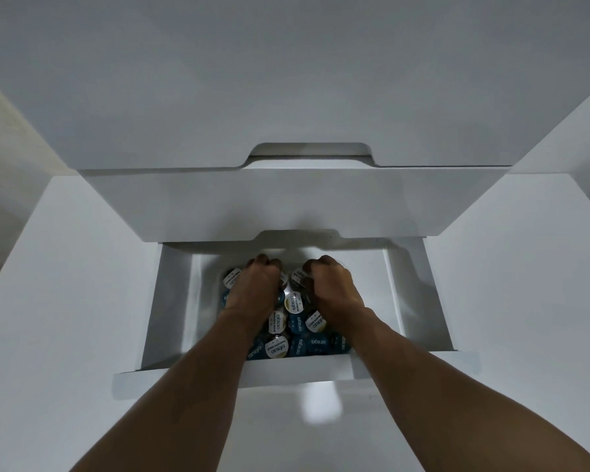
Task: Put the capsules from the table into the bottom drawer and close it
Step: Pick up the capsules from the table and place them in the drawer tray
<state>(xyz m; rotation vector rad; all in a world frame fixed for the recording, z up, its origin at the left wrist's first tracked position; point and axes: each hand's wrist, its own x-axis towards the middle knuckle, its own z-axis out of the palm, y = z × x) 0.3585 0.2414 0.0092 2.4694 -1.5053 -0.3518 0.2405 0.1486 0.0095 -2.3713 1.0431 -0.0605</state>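
Note:
The white bottom drawer (pixel 419 301) stands pulled out below me. Inside it lies a pile of several coffee capsules (pixel 295 303) with blue and white printed lids. Both my hands reach down into the drawer onto the pile. My left hand (pixel 254 287) has its fingers curled down over capsules at the left of the pile. My right hand (pixel 331 284) has its fingers curled round capsules at the right. The fingertips and the capsules under the hands are hidden.
A closed white drawer front (pixel 286 202) with a cut-out handle overhangs the back of the open drawer, with another white front (pixel 286 80) above it. White cabinet sides (pixel 65 301) flank the drawer. The drawer's front edge (pixel 297 369) lies under my forearms.

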